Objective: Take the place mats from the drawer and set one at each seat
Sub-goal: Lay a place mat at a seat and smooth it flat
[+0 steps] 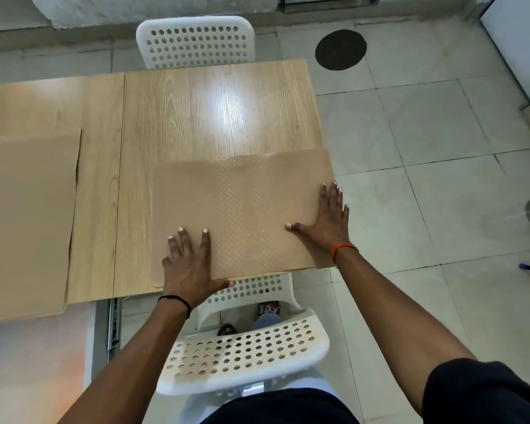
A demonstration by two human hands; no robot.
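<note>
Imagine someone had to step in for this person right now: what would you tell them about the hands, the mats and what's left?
Left hand: flat, palm down on the near mat, thumb at the table edge.
Right hand: flat on the same mat's right side.
Done: this mat lies at the near chair; a second mat lies to the left.
Left: the far chair has no mat before it.
</note>
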